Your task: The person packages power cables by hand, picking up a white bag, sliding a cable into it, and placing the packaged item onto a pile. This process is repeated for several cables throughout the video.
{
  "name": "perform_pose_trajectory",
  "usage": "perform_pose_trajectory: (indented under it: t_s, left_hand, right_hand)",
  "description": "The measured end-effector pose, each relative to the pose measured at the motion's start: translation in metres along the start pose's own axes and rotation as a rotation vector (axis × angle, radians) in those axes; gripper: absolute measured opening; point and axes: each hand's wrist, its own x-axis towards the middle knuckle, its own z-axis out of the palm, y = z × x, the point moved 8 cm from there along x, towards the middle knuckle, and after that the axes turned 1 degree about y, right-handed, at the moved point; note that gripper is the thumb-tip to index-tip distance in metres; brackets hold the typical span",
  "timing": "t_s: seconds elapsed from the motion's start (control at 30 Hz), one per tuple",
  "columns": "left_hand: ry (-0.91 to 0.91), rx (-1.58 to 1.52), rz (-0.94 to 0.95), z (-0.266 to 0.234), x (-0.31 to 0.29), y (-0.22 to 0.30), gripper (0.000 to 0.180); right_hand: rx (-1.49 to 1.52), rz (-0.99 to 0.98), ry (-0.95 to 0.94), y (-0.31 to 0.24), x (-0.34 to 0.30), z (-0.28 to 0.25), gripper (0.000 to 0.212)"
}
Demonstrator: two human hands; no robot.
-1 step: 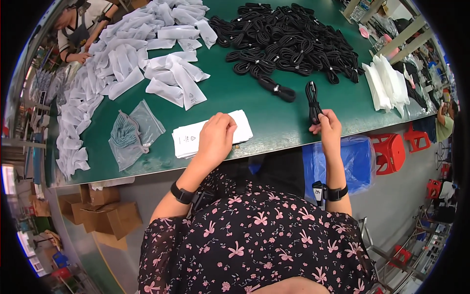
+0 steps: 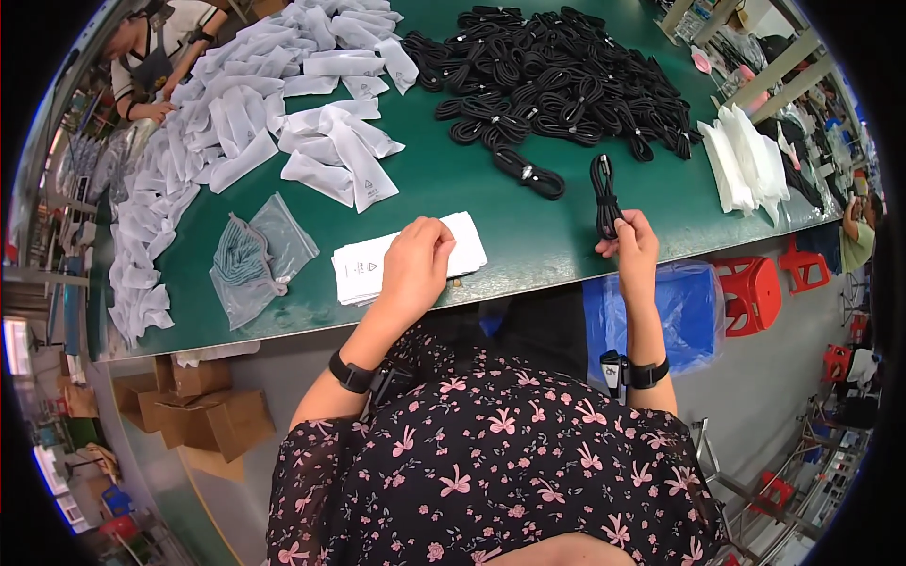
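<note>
Upright in the grip of my right hand is a coiled black cable, tied round its middle. My thumb and fingers close on its lower end, just above the table's near edge. My left hand rests on a stack of flat white bags with small printed marks. Its fingers are bent and drawn together; their tips are partly hidden, so anything between them cannot be made out. Between my right hand and the big heap of black coiled cables, one separate cable coil lies on the green table.
Filled whitish bags pile up along the left and far left. A striped cloth in a clear bag lies near the left front. White packs lie at right. Below are a blue lined bin, red stools and cardboard boxes. A person sits far left.
The separate cable coil lying on the table has shifted slightly left and turned a little. Both my hands stay in place.
</note>
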Motion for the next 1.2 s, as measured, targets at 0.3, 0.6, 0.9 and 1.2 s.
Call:
perform_pose_trajectory:
  t_s: [0.3,0.6,0.9,1.2]
  left_hand:
    - [-0.026,-0.273,-0.254,-0.003,0.001,-0.020,0.009]
    - [-0.018,-0.349,-0.240,-0.007,0.000,-0.018,0.009]
    - [0.007,-0.272,-0.162,-0.007,0.005,-0.012,0.009]
    - [-0.004,-0.230,0.212,-0.022,0.008,0.031,0.008]
  right_hand:
    - [-0.412,-0.637,-0.277,-0.086,-0.061,0.078,0.021]
    - [-0.690,-1.194,-0.354,-0.114,-0.090,0.103,0.028]
    - [-0.631,-1.446,-0.475,-0.129,-0.100,0.096,0.032]
    - [-0.404,-0.758,-0.516,-0.108,-0.060,0.100,0.031]
